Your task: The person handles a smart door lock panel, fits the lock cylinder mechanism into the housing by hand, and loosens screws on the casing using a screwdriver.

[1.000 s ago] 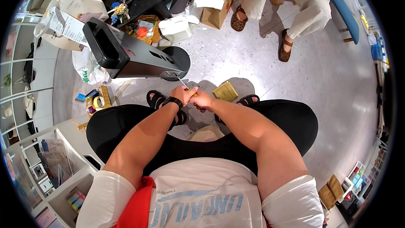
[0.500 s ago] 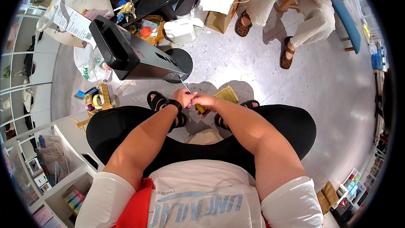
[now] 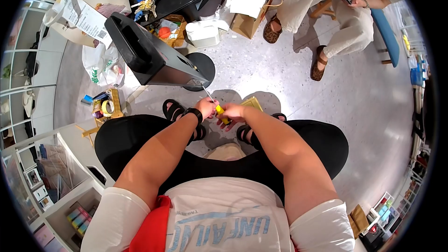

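A screwdriver (image 3: 219, 109) with a yellow and black handle slants between my hands, its thin metal shaft reaching up to the lower end of a grey and black stand (image 3: 163, 67). My left hand (image 3: 206, 107) is closed around the shaft close to the handle. On the handle is my right hand (image 3: 233, 112), its fingers curled around the yellow and black grip. The shaft's tip meets the stand near its round black base (image 3: 205, 67); the exact contact is too small to make out.
A yellow tin-like box (image 3: 253, 103) lies on the floor just beyond my right hand. To the left are a wooden holder with tape rolls (image 3: 108, 106) and a plastic bag (image 3: 103, 67). A seated person (image 3: 347, 28) holds a phone at the upper right, near a paper bag (image 3: 249, 24).
My right hand has shifted slightly right and loosened around the handle, so more yellow shows. The seated person's other hand has come into view by the phone.
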A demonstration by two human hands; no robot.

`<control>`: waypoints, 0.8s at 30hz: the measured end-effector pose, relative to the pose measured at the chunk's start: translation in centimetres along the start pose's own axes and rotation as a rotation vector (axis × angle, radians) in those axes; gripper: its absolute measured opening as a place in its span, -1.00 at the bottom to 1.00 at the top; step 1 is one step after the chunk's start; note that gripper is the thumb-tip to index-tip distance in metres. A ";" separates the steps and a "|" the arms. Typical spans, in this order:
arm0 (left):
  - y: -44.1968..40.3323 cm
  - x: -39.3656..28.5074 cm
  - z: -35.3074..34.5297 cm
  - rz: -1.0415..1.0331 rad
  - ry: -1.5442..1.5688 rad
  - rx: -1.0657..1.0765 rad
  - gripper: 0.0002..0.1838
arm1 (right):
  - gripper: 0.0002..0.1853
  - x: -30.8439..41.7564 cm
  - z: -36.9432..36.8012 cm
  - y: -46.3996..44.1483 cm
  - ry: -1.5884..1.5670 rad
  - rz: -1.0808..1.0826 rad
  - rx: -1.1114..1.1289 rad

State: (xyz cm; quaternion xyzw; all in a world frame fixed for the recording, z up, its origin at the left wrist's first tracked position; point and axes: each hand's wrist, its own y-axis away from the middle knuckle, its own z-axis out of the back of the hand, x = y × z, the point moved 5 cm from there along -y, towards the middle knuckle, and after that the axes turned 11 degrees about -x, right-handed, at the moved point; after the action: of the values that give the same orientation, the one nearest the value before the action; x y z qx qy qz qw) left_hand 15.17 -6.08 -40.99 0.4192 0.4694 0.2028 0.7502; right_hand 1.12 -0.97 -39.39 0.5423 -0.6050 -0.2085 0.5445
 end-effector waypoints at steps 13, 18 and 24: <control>-0.8 0.4 -0.6 0.044 0.034 0.063 -0.64 | -0.62 1.1 0.3 1.2 0.269 0.219 -0.299; -0.9 0.4 -0.6 0.026 -0.031 0.037 -0.65 | -0.59 0.9 0.3 0.8 0.295 0.231 -0.336; -1.3 0.6 -0.7 0.012 -0.031 0.034 -0.67 | -0.67 1.4 0.2 1.6 0.299 0.222 -0.335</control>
State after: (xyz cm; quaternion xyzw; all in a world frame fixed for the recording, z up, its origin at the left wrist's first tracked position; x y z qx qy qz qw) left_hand 14.79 -6.06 -42.51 0.4376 0.4585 0.1928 0.7491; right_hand 0.53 -1.75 -37.52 0.3993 -0.5304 -0.1623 0.7300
